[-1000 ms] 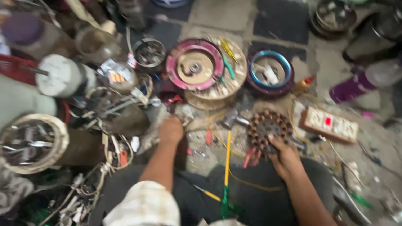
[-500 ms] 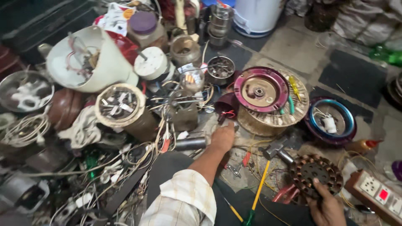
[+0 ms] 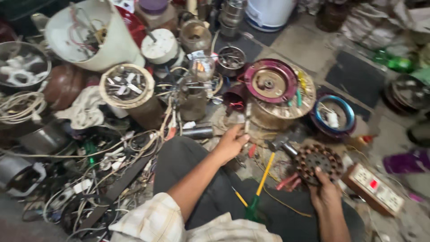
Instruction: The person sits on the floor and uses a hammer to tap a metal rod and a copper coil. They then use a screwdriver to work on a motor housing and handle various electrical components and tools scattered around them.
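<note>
My left hand [image 3: 230,144] reaches forward over my dark-trousered knee, fingers closed on a thin metal tool [image 3: 247,117] that points up from my fist. It is just in front of a round maroon motor cover [image 3: 268,83] resting on a pale disc. My right hand [image 3: 324,193] grips the near edge of a round brown stator [image 3: 318,160] with copper windings, which rests on the floor. A yellow-handled hammer [image 3: 268,166] lies between my hands.
A green-and-yellow screwdriver [image 3: 251,207] lies on my lap. A short metal cylinder [image 3: 197,132], a blue ring [image 3: 333,114], a socket strip [image 3: 376,188], a tipped white bucket [image 3: 96,40] and tangled wires [image 3: 89,179] crowd the floor around me.
The view has swung left and nearer. My left hand has come up off the floor clutter with the thin tool in it. My right hand has stayed on the stator.
</note>
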